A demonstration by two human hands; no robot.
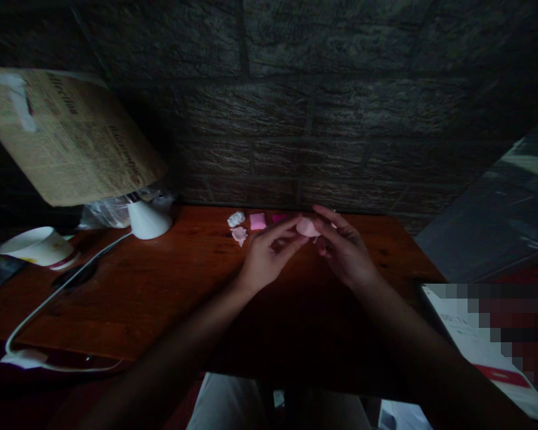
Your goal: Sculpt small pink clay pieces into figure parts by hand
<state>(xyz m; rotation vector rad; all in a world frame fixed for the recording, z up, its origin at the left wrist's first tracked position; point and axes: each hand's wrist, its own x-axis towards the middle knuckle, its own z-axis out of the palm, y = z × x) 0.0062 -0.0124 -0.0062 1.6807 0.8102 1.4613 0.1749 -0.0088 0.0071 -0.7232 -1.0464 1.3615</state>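
- Head view: left hand [265, 255] and right hand [348, 254] pinch a pale pink lump [306, 226] between their fingertips, over the wooden table [183, 286].
- White lump [235, 218], crumpled pink piece [239, 236], pink square [257, 221] and magenta piece [278, 218] lie near the table's back edge.

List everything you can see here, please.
Wooden table: 1, reddish-brown, centre.
Rounded lump: 1, pale pink, centre.
Ruffled piece: 1, pale pink, centre-left.
Bumpy lump: 1, white, behind that.
Square block: 1, pink, beside that.
Small piece: 1, magenta, beside block.
Newsprint lampshade: 1, tan, left.
Conical lamp base: 1, white, under lampshade.
Plastic bag: 1, clear, behind base.
Paper cup: 1, white, left.
Cable: 1, white, left.
Block wall: 1, dark, behind.
Panel: 1, grey, right.
Lettered surface: 1, white, lower right.
Trousers: 1, pale, bottom.
Left hand: 1, bare, holding rounded lump.
Right hand: 1, bare, centre.
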